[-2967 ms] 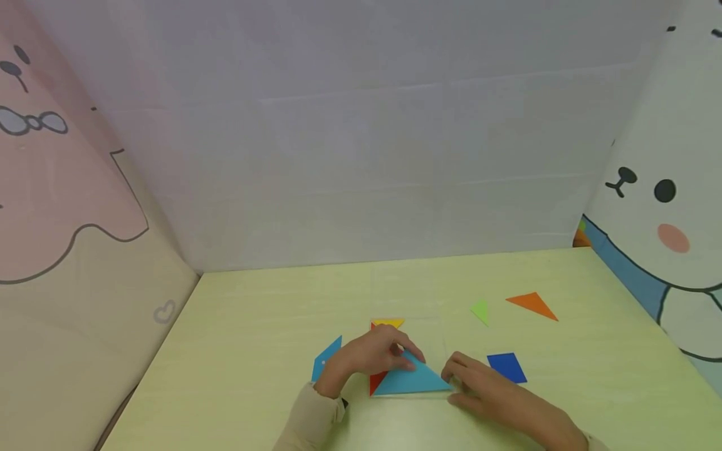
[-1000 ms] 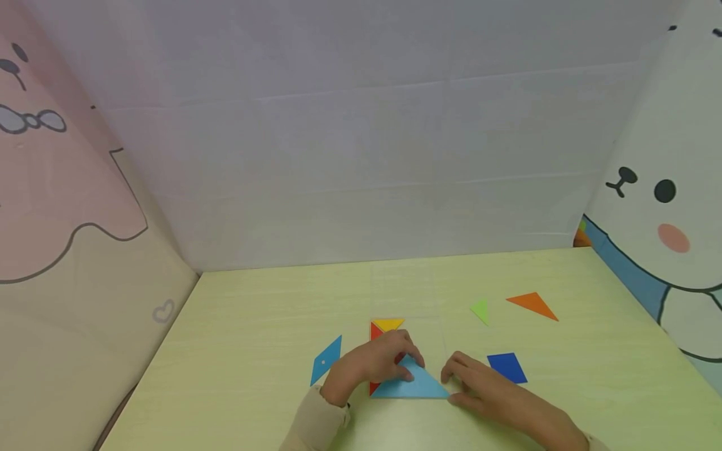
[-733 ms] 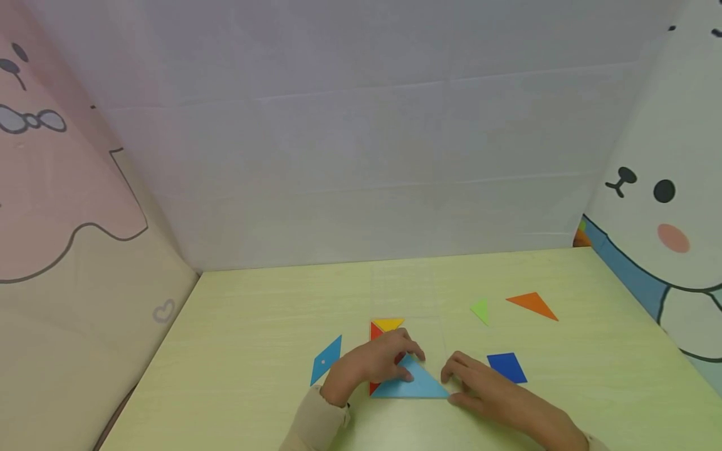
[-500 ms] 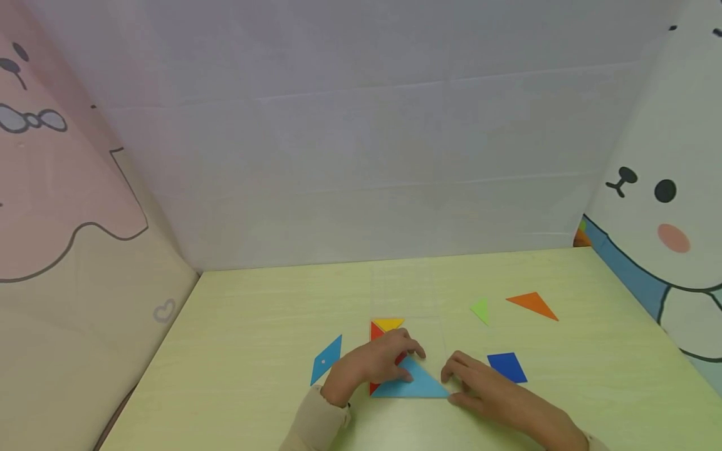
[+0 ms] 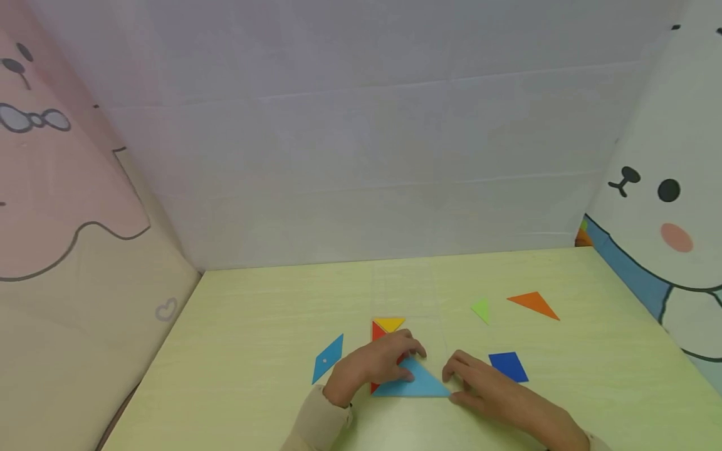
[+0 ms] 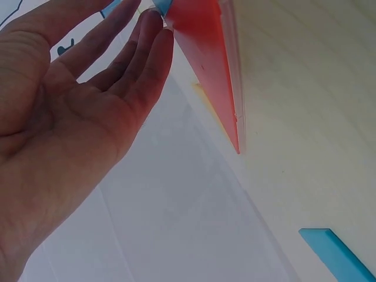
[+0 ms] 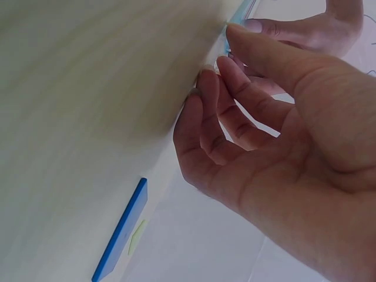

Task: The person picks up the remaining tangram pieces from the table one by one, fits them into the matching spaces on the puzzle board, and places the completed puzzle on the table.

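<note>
A light blue triangle [image 5: 420,383] lies flat at the table's front middle, its long edge toward the person. My left hand [image 5: 375,363] rests over it, thumb on its face and fingers reaching past its slanted edge. My right hand [image 5: 487,391] stands at its right corner, thumb tip beside that corner and fingers bent. Left of it, partly under my left hand, lies a red triangle [image 5: 376,331], with a small yellow triangle [image 5: 390,323] behind. A clear edge [image 6: 237,70] runs along the red piece in the left wrist view.
A blue parallelogram [image 5: 328,359] with a small dot lies left of my left hand. To the right are a dark blue square [image 5: 509,366], a small green triangle [image 5: 482,311] and an orange triangle [image 5: 534,304]. White sheeting [image 5: 350,150] rises behind the table [image 5: 254,338].
Since three seconds ago the light blue triangle has shifted slightly toward the person, its near edge now level. My left hand has moved slightly forward and right. My right hand has hardly moved.
</note>
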Demonstrator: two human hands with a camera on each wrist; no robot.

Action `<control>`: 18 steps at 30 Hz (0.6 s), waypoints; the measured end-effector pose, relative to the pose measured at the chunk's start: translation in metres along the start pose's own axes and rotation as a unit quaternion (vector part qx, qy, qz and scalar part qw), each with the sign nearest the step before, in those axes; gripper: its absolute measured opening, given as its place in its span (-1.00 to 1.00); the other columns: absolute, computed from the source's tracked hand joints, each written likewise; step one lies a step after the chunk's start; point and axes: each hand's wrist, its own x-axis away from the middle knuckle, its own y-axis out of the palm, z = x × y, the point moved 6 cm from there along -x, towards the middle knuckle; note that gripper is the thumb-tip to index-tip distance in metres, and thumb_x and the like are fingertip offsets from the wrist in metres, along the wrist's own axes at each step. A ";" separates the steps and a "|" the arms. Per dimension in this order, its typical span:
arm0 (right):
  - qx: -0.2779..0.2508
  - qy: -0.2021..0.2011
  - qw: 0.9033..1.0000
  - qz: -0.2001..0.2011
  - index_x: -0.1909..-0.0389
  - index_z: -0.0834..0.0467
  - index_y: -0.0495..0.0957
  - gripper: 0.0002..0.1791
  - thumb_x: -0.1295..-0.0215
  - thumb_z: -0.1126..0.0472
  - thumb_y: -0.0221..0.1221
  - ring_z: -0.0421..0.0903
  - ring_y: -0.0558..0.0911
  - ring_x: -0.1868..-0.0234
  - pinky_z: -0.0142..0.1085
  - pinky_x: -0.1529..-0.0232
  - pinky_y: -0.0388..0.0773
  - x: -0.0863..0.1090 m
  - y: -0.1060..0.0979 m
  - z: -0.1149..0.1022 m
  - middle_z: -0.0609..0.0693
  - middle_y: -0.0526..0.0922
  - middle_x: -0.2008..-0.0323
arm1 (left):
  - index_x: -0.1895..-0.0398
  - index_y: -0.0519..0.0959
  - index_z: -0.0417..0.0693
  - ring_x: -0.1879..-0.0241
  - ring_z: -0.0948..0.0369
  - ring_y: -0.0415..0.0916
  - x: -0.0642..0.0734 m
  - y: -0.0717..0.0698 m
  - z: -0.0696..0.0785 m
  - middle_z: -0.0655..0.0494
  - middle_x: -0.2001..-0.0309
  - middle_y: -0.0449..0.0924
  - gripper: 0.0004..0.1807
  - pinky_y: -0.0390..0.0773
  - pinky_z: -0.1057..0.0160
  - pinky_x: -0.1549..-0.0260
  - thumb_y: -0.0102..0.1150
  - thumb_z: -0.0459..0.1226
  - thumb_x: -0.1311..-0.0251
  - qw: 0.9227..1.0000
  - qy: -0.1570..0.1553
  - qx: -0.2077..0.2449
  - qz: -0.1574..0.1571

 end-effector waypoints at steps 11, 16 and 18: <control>-0.004 0.002 1.000 -0.002 0.07 -0.02 0.51 -0.81 -0.41 0.14 0.31 -0.30 0.42 0.25 -0.37 0.23 0.47 -0.001 0.000 0.001 -0.19 0.45 0.11 | -0.11 0.65 -0.09 0.27 0.35 0.40 0.001 -0.001 -0.002 0.17 0.24 0.49 -0.70 0.42 0.50 0.19 0.33 -0.33 -0.34 0.999 0.017 -0.005 0.038; -0.006 -0.007 1.000 -0.001 0.07 -0.01 0.51 -0.81 -0.41 0.14 0.31 -0.30 0.42 0.23 -0.36 0.20 0.48 0.000 -0.001 0.000 -0.19 0.45 0.10 | -0.12 0.64 -0.13 0.11 0.31 0.55 0.006 -0.003 -0.004 0.15 0.13 0.58 -0.72 0.52 0.44 0.05 0.27 -0.30 -0.40 0.998 0.000 0.016 0.061; -0.008 -0.005 1.000 -0.001 0.07 -0.01 0.51 -0.81 -0.41 0.14 0.31 -0.30 0.42 0.24 -0.37 0.21 0.48 0.000 0.000 0.000 -0.19 0.45 0.10 | -0.12 0.63 -0.15 0.14 0.31 0.52 0.008 -0.004 -0.006 0.15 0.14 0.58 -0.72 0.54 0.40 0.07 0.27 -0.27 -0.41 0.997 -0.014 0.027 0.078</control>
